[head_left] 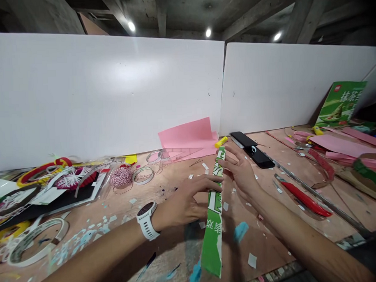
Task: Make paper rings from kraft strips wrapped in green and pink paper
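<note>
A long green strip of printed cardboard (211,243) with white lettering and a torn white edge runs lengthwise away from me above the table. My left hand (194,196), below a white wristwatch (147,220), grips the strip around its middle, fingers lying across it. Near the strip's far end, my right hand (240,172) pinches its right edge between thumb and fingers. The near end of the strip hangs free. Small white paper scraps (225,206) lie on the table around it.
Pink paper (186,135), a yellow glue stick (221,142) and two phones (259,156) lie beyond my hands. On the right are a red utility knife (305,198) and a metal ruler (319,198). Tape rolls (39,245) and red-white twine (120,176) lie left. A white partition (106,94) stands behind.
</note>
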The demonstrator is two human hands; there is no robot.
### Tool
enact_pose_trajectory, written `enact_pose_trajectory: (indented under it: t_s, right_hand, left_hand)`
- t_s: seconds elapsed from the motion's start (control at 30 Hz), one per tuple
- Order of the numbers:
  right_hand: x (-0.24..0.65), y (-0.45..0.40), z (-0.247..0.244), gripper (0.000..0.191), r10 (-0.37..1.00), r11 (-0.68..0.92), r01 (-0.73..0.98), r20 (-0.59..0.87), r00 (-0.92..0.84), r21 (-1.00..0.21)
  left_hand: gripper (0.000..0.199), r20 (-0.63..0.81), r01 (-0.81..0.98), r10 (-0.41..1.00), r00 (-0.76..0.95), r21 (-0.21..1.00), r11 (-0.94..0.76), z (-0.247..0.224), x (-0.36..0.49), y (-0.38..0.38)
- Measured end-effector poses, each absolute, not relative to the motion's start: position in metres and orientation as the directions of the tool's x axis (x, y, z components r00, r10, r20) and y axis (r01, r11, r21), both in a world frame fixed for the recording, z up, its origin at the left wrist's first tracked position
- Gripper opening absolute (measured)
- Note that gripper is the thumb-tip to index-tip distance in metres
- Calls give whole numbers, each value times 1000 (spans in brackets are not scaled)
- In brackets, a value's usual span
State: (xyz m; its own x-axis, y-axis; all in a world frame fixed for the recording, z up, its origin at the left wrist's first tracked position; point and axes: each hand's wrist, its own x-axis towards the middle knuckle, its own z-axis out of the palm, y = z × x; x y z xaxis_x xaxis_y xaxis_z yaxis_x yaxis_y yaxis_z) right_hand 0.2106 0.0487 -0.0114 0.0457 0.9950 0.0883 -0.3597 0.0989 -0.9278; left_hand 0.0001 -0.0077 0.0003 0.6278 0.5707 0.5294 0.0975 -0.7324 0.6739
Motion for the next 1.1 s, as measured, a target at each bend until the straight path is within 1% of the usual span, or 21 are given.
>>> enact_pose_trajectory:
  t_s: [0.07, 0.1, 0.17, 0.27, 0.37, 0.4, 0.47, 0.53, 0.57, 0.63, 0.73, 0.83, 0.93, 1.03, 1.1]
  right_hand:
    - [211, 49, -11, 82, 993, 119, -374, 105, 59, -920]
    - [211, 49, -11, 84, 992, 129, -380, 115, 60, -916]
    - [211, 50, -11, 79, 989, 145, -389, 137, 48, -910]
    - [212, 52, -12, 63, 986, 157, -400, 164, 18, -903]
    - [212, 50, -10, 59, 982, 173, -422, 187, 8, -890]
    - [212, 49, -9, 60, 980, 179, -432, 199, -1, -884]
    - [212, 45, -5, 57, 975, 187, -447, 219, -20, -875]
    - [212, 42, 0, 52, 974, 183, -452, 225, -41, -873]
    - [213, 40, 3, 49, 973, 179, -453, 225, -49, -873]
    - [212, 37, 7, 42, 972, 176, -461, 227, -58, -870]
    - [211, 34, 9, 36, 969, 184, -477, 241, -61, -859]
    - [211, 35, 7, 34, 968, 184, -510, 244, -54, -841]
    - [212, 38, 5, 34, 970, 175, -561, 239, -43, -809]
    - [214, 41, 5, 32, 971, 178, -599, 240, -25, -781]
    - [215, 42, 5, 26, 968, 199, -611, 250, 1, -767]
  left_hand:
    - [44, 491, 96, 615, 616, 729, -678, -1, 1, -8]
    - [45, 468, 97, 639, 610, 756, -647, -1, 2, -8]
    - [44, 437, 88, 675, 595, 798, -596, -2, 4, -9]
    - [38, 408, 58, 704, 581, 842, -536, -2, 7, -12]
    - [31, 373, -26, 720, 585, 896, -443, -2, 7, -12]
    - [33, 361, -71, 723, 589, 914, -399, -3, 7, -11]
    - [46, 345, -183, 730, 589, 938, -295, -5, 6, -9]
    - [62, 340, -326, 761, 552, 928, -179, -7, 6, -6]
    - [66, 325, -402, 789, 521, 909, -109, -8, 7, -5]
    - [66, 261, -525, 836, 482, 850, 37, -9, 7, -3]
    - [62, 167, -591, 853, 495, 784, 189, -9, 8, -1]
    - [58, 135, -588, 853, 504, 778, 224, -10, 8, 0]
    - [59, 102, -581, 866, 489, 779, 236, -11, 9, 2]
    - [59, 113, -597, 893, 436, 779, 193, -11, 9, 6]
    - [54, 135, -616, 917, 376, 776, 138, -9, 9, 8]
